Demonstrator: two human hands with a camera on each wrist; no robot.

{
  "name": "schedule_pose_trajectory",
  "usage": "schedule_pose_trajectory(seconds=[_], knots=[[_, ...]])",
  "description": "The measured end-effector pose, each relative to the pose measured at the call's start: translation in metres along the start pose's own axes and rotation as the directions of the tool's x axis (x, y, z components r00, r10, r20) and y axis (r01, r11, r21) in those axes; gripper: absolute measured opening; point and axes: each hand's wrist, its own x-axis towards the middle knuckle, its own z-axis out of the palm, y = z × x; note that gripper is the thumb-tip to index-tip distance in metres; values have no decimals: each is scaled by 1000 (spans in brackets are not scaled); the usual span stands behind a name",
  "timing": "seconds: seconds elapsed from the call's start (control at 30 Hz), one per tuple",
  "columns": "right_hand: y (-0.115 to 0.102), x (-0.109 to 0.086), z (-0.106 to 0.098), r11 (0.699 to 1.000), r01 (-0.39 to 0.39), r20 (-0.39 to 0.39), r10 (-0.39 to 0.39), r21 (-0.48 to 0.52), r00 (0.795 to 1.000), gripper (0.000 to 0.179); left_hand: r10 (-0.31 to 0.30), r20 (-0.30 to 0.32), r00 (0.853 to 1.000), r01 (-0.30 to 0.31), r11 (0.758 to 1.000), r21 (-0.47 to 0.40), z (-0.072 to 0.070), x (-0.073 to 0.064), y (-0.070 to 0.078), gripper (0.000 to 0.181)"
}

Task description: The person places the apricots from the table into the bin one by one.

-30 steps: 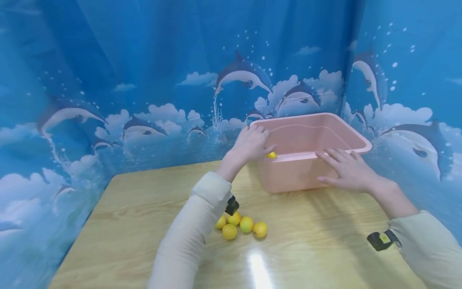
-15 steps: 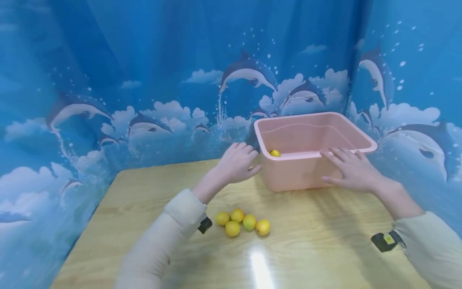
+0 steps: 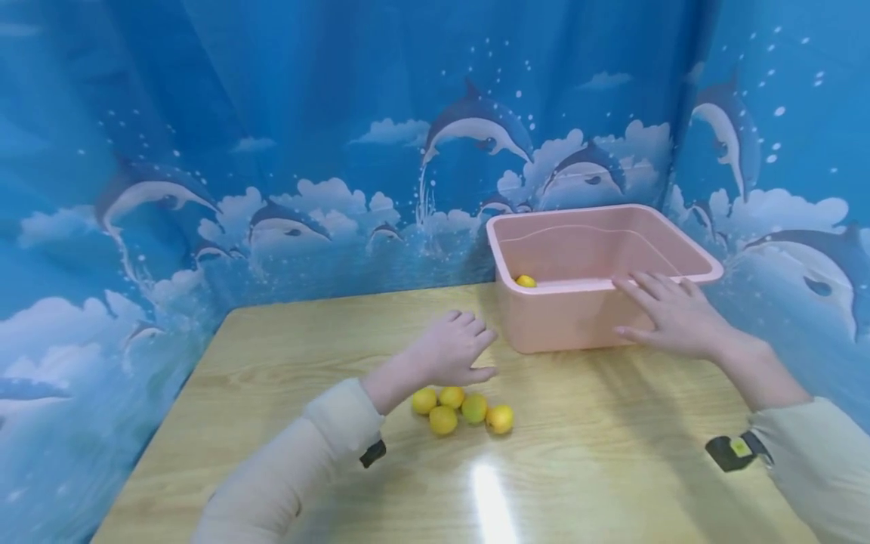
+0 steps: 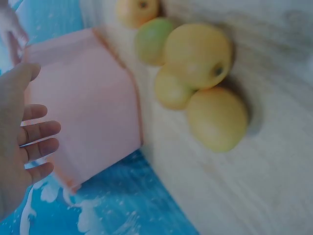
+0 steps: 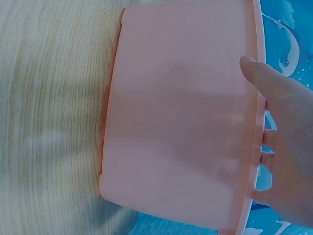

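Only in head view, fruit inside pink tub

Head view: front wall of pink bin hides lower part of yellow fruit inside. Left wrist view clips left hand and topmost fruit; right wrist view cuts off right hand.
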Motion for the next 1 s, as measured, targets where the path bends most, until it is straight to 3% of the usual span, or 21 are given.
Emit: schedule_pose_trajectory(seconds=[0.1, 0.2, 0.47, 0.77, 1.0], knots=[[0, -1, 0, 1000, -4, -3, 4, 5, 1000, 81, 18, 78, 997, -17, 1000, -13, 7, 0, 9, 59], [0, -1, 0, 1000, -4, -6, 4, 5, 1000, 81, 49, 116, 992, -49, 999, -3, 16, -2, 16, 63], [0, -3, 0, 1000, 1, -1, -1, -9, 1000, 81, 165, 92, 982, -167, 986, 18, 39, -7, 36, 66], [-1, -4, 1, 1000, -5, 4, 5, -5, 1000, 81, 210, 92, 973, -214, 976, 32, 50, -8, 50, 52], [0, -3, 0, 1000, 1, 5, -1, -8, 1000, 81, 206, 118, 972, -210, 978, 22, 56, -4, 55, 49]])
